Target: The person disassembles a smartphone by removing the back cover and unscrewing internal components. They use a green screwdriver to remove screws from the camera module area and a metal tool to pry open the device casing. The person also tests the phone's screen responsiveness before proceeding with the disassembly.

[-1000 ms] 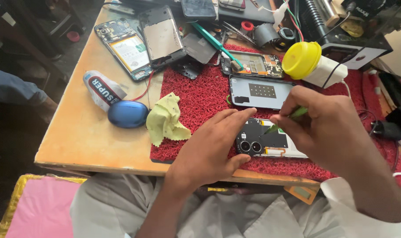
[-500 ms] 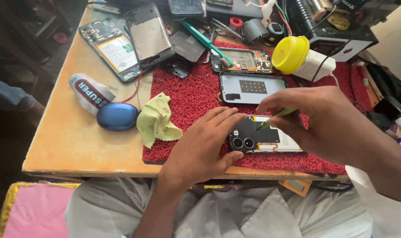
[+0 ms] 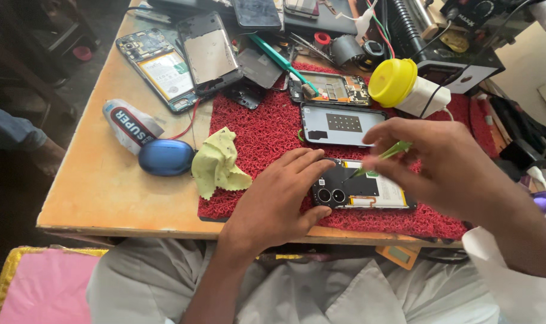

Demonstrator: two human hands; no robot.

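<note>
An opened phone (image 3: pixel 360 192) with two camera lenses lies face down on the red mat (image 3: pixel 267 135). My left hand (image 3: pixel 279 201) rests on its left end, fingers and thumb bracing the phone's edge. My right hand (image 3: pixel 447 165) hovers over the phone's right half and pinches green tweezers (image 3: pixel 384 157), whose tip touches the black board near the phone's top edge. A grey back cover (image 3: pixel 342 125) lies just beyond the phone.
A yellow-green cloth (image 3: pixel 217 165), a blue oval case (image 3: pixel 166 158) and a white tube (image 3: pixel 129 125) sit left of the mat. Several dismantled phones (image 3: pixel 183 60) lie at the back. A yellow-capped bottle (image 3: pixel 399 84) and black equipment (image 3: pixel 459 42) stand at the back right.
The view has shifted slightly. My right hand has moved a little to the right with the tweezers; my left hand stays on the phone's end.
</note>
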